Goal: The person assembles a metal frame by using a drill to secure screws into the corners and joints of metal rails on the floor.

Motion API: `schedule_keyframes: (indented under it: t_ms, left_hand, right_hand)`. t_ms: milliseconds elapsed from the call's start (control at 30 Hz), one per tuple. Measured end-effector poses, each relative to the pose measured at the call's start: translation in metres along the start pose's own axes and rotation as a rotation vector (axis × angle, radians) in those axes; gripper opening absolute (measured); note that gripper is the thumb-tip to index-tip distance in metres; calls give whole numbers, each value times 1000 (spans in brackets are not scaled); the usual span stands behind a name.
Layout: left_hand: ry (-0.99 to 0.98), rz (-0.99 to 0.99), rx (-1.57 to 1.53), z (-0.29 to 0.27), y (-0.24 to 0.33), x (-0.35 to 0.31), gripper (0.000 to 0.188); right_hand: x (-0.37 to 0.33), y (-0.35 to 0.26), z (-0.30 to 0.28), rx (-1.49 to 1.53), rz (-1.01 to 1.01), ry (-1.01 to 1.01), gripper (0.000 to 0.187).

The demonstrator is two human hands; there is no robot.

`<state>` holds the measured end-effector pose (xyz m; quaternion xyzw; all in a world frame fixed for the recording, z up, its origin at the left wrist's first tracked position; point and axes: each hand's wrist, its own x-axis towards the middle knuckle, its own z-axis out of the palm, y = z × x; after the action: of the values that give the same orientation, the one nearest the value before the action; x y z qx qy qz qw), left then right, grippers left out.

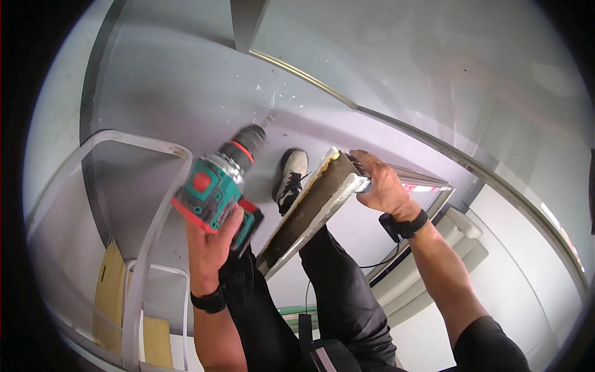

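A teal, black and red cordless drill (214, 186) is in my left hand (211, 251), its fingers wrapped round the grip. The drill's chuck points up and to the right, with a thin bit blurred at its tip. My right hand (384, 186) grips the upper end of a long metal profile (310, 211). This profile has a brown-grey channel face edged with rough white and yellowish material, and slants down toward my legs. Beyond my right fingers, metal strips with a red and white label (421, 188) stretch to the right.
At the left stands a white tubular metal frame (139, 266), with yellow boards (109, 291) behind it. A large glossy grey panel (434, 68) with a metal edge rises at the upper right. My shoe (291, 180) rests on the grey floor (167, 74), among scattered white crumbs.
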<state>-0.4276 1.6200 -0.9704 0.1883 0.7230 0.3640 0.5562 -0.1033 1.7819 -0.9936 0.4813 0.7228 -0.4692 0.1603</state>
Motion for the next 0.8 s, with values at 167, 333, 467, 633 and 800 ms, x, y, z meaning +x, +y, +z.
schedule_keyframes:
  t_ms: [167,333,467,633,800]
  left_hand:
    - [-180,-287,-387,2,10,-13,24]
    - [-157,-331,-495,7,-14,-6,24]
    - [-165,-442,-586,1,-4,-2,22]
    - [39,-155,-11,-11,-43,40,29]
    - [252,182,613,12,-141,133,61]
  right_hand:
    - [3,-1,2,2,-22,20,78]
    - [2,9,5,-119,-42,48,78]
    - [4,-1,1,-43,-44,36,74]
    - [4,-2,2,-87,-85,56,75]
    - [7,2,-1,-37,-75,64,73]
